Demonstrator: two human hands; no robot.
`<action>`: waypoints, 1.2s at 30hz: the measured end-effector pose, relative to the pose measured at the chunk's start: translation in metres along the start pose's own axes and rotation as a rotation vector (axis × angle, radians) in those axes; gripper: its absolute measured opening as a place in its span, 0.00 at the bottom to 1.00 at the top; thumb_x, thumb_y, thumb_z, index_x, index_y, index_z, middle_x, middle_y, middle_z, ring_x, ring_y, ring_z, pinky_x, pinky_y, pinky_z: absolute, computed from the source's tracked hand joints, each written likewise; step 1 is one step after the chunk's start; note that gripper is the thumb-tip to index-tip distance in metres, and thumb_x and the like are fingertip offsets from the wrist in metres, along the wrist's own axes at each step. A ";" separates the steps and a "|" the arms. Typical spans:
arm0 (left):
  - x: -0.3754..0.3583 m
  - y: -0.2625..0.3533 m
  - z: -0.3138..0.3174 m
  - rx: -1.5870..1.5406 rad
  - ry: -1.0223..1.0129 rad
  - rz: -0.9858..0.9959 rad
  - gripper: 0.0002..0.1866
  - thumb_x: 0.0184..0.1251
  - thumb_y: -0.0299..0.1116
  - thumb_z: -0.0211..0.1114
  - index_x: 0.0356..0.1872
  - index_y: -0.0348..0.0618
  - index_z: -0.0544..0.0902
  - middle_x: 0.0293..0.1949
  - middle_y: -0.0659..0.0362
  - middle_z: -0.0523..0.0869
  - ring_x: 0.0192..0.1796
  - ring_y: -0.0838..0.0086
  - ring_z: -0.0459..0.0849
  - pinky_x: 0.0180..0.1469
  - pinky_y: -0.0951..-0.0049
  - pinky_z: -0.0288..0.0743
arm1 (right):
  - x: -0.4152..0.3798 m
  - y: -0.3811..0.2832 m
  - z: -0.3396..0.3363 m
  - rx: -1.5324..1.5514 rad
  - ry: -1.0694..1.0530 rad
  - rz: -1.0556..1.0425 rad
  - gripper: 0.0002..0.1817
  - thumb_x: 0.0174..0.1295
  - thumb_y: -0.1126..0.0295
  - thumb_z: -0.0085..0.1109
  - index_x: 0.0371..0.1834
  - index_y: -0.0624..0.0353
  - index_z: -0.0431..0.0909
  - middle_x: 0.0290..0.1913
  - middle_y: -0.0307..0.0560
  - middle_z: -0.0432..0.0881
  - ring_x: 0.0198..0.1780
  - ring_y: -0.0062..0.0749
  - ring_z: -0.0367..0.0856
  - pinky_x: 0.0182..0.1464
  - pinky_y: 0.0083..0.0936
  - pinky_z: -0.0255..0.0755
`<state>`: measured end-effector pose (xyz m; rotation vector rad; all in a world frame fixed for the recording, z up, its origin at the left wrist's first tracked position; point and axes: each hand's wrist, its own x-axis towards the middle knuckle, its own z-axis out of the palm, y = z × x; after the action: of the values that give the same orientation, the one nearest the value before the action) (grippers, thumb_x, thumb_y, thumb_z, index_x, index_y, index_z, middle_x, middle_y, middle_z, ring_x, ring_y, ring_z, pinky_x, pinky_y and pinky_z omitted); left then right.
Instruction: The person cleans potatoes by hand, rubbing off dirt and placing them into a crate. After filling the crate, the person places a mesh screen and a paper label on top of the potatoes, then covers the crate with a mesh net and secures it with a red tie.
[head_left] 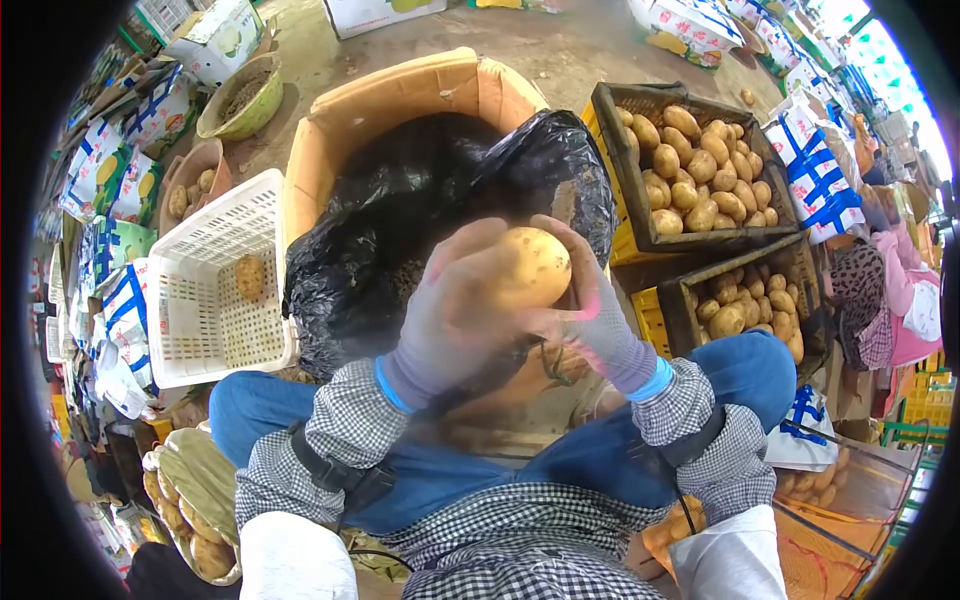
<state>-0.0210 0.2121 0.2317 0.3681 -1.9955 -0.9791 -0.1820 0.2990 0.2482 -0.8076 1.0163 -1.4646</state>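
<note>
A pale yellow potato with small dark specks is held between my two gloved hands, above a box lined with black plastic. My right hand is closed around its right side, the thumb beneath it. Against its left side lies my left hand, smeared by motion, its fingers curved round the potato. Both gloves are grey with pink patches and blue cuffs. The contents deep in the lined box are mostly hidden in shadow.
On the left, a white plastic crate holds one potato. Two dark-rimmed crates of potatoes stand at the right. A green basin is at the back left, and a mesh sack of potatoes at the front left.
</note>
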 end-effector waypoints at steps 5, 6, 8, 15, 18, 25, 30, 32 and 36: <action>0.002 -0.001 0.002 -0.538 0.000 -0.268 0.12 0.69 0.24 0.61 0.52 0.38 0.79 0.56 0.53 0.79 0.57 0.73 0.77 0.58 0.72 0.72 | -0.016 -0.009 -0.025 0.038 0.113 0.015 0.35 0.61 0.69 0.67 0.70 0.59 0.61 0.59 0.46 0.74 0.53 0.32 0.79 0.54 0.29 0.77; 0.007 -0.015 -0.004 -0.405 -0.131 -0.496 0.12 0.70 0.27 0.60 0.53 0.38 0.78 0.54 0.53 0.80 0.57 0.73 0.78 0.58 0.72 0.72 | -0.022 -0.012 -0.037 0.005 0.161 -0.051 0.32 0.64 0.66 0.65 0.69 0.59 0.63 0.58 0.46 0.75 0.50 0.33 0.80 0.51 0.28 0.78; 0.007 -0.062 -0.021 -0.117 -0.394 -0.946 0.15 0.73 0.34 0.58 0.54 0.38 0.78 0.51 0.51 0.83 0.55 0.74 0.80 0.58 0.72 0.73 | -0.033 -0.027 -0.062 0.295 0.407 -0.138 0.28 0.68 0.57 0.59 0.66 0.58 0.67 0.54 0.49 0.77 0.47 0.35 0.80 0.44 0.27 0.77; -0.033 -0.227 -0.007 0.721 -1.199 -0.737 0.21 0.66 0.42 0.60 0.56 0.43 0.81 0.49 0.47 0.84 0.57 0.54 0.81 0.60 0.57 0.74 | -0.147 -0.048 -0.268 1.042 0.954 -0.389 0.27 0.58 0.62 0.67 0.59 0.63 0.71 0.55 0.51 0.78 0.53 0.39 0.77 0.51 0.38 0.77; -0.048 -0.279 0.039 0.910 -0.685 -0.134 0.21 0.65 0.41 0.60 0.55 0.40 0.81 0.48 0.47 0.85 0.58 0.54 0.80 0.59 0.59 0.74 | -0.154 -0.068 -0.252 1.148 1.105 -0.353 0.30 0.61 0.63 0.65 0.62 0.69 0.68 0.58 0.59 0.76 0.51 0.41 0.77 0.53 0.37 0.76; 0.067 -0.304 0.111 0.835 -0.950 -0.781 0.16 0.62 0.37 0.65 0.48 0.40 0.83 0.45 0.51 0.86 0.54 0.60 0.83 0.55 0.62 0.78 | -0.108 -0.074 -0.189 0.880 0.798 -0.278 0.30 0.71 0.58 0.52 0.68 0.68 0.63 0.64 0.58 0.72 0.53 0.40 0.78 0.54 0.35 0.75; 0.085 -0.324 0.136 0.792 -0.867 -0.865 0.19 0.62 0.36 0.66 0.52 0.41 0.80 0.48 0.52 0.85 0.53 0.64 0.83 0.52 0.66 0.79 | -0.095 -0.070 -0.178 0.872 0.773 -0.216 0.30 0.72 0.56 0.50 0.70 0.65 0.61 0.65 0.55 0.72 0.51 0.37 0.78 0.50 0.33 0.76; 0.080 -0.327 0.137 0.769 -0.840 -0.875 0.20 0.62 0.36 0.66 0.54 0.41 0.79 0.49 0.53 0.84 0.52 0.66 0.83 0.51 0.67 0.79 | -0.090 -0.069 -0.170 0.832 0.832 -0.217 0.30 0.72 0.56 0.49 0.70 0.64 0.62 0.64 0.54 0.73 0.49 0.35 0.79 0.48 0.31 0.77; 0.070 -0.324 0.119 0.530 -0.714 -0.947 0.23 0.62 0.35 0.67 0.58 0.42 0.76 0.52 0.54 0.83 0.52 0.69 0.83 0.49 0.70 0.80 | -0.076 -0.072 -0.148 0.726 0.876 -0.167 0.28 0.73 0.55 0.48 0.69 0.63 0.64 0.58 0.50 0.77 0.44 0.30 0.78 0.45 0.26 0.75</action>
<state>-0.1906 0.0217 -0.0107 1.5330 -2.7908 -1.2161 -0.3344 0.3970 0.2604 0.3287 0.9099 -2.2054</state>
